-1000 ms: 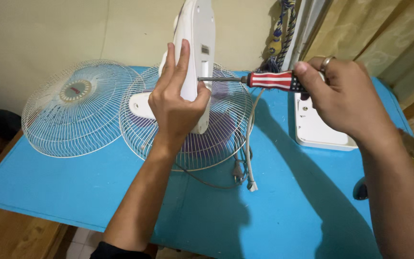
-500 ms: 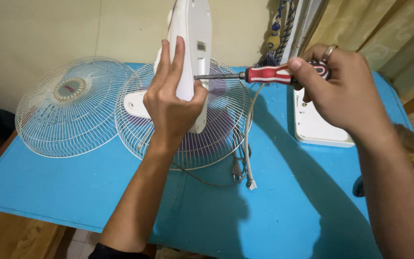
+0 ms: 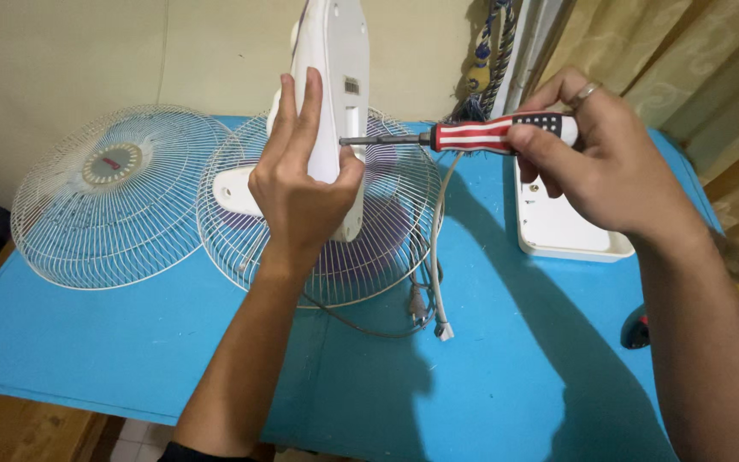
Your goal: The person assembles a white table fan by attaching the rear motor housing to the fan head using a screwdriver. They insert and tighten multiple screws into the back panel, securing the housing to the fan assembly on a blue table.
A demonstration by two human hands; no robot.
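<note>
My left hand (image 3: 301,184) grips the upright white fan body (image 3: 338,64), thumb on its right face and fingers up its left side. My right hand (image 3: 596,162) holds a screwdriver (image 3: 472,134) with a red, white and blue striped handle, held level. Its metal tip touches the right face of the fan body just above my left thumb. Under the fan body lies a round wire fan guard (image 3: 387,248) with purple blades showing through it.
A second wire guard (image 3: 113,192) lies at the left on the blue table (image 3: 515,368). A white base plate (image 3: 562,227) sits at the right. A grey cord with plug (image 3: 434,291) trails forward. A small dark object (image 3: 636,332) lies near the right edge.
The screwdriver handle has turned in my right hand, its stripes showing a different side. My left hand keeps its hold on the fan body. The view has shifted slightly.
</note>
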